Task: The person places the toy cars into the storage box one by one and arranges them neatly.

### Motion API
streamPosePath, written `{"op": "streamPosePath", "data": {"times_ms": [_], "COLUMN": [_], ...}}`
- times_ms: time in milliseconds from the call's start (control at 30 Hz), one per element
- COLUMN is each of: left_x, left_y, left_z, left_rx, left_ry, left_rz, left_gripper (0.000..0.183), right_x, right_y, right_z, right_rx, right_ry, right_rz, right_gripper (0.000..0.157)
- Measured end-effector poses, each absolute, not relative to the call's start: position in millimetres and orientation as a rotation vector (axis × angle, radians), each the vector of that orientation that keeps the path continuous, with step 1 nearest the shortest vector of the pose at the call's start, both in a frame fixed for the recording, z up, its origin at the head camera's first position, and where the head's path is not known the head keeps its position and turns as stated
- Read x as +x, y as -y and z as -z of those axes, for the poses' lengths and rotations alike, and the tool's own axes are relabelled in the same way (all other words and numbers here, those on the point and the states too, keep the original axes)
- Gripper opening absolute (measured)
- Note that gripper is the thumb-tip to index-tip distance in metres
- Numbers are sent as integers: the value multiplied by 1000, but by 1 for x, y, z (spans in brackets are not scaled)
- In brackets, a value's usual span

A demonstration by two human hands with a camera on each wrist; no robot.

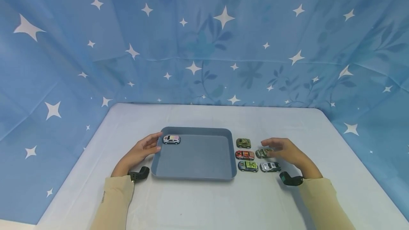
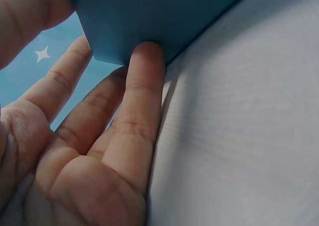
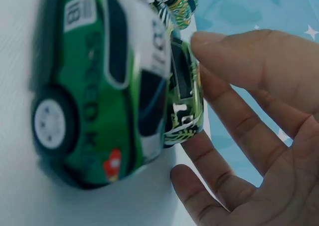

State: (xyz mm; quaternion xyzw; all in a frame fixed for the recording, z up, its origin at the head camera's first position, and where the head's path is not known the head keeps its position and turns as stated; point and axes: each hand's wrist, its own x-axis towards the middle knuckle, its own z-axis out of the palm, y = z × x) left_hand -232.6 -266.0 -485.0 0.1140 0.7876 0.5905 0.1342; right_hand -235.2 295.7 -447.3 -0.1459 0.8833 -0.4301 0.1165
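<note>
My left hand [image 1: 142,149] is at the left side of a blue-grey tray [image 1: 195,178], its fingertips touching the outer wall [image 2: 149,16]. Inside the tray's upper left corner sits a white toy car [image 1: 172,139] with a pink patterned roof. On the right, my right hand [image 1: 285,151] is over a green camouflage toy car [image 1: 262,153], thumb and fingers spread around it. In the right wrist view that camouflage car [image 3: 185,99] lies between the thumb and the lower fingers, partly hidden behind a nearer green-and-white car [image 3: 94,101].
Between tray and right hand stand a dark green car [image 1: 243,143], a red-orange car [image 1: 244,155] and a yellow-green car [image 1: 247,166]. A silver-topped car [image 1: 270,166] is just below the right hand. A starry blue curtain [image 1: 204,45] hangs behind the white table [image 1: 204,201].
</note>
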Motion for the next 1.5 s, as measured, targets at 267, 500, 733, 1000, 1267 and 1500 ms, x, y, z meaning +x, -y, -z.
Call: {"op": "streamPosePath", "data": {"times_ms": [267,500,733,1000,1267,1500], "left_x": [-231,-232,-232,-233,-233,-232], "left_y": [266,267,266,266,267,267], "left_z": [482,483,484,488,488,489], "left_rx": [309,335,356,339,350,343], "left_ry": [-2290,-2291,-2282,-2279,-2282,-2281], "left_rz": [-1714,-1710,-1719,-1722,-1733,-1732], "left_gripper": [70,69,69,69,68,68], "right_x": [-239,-238,-240,-240,-240,-238], "right_y": [-297,-300,-303,-302,-302,-301], "right_z": [451,454,458,457,456,454], "right_rx": [-394,-352,-346,-307,-255,-254], "right_ry": [-2582,-2596,-2632,-2655,-2660,-2680], "right_rz": [1186,1137,1105,1081,1076,1065], "right_gripper": [50,52,47,41,42,42]}}
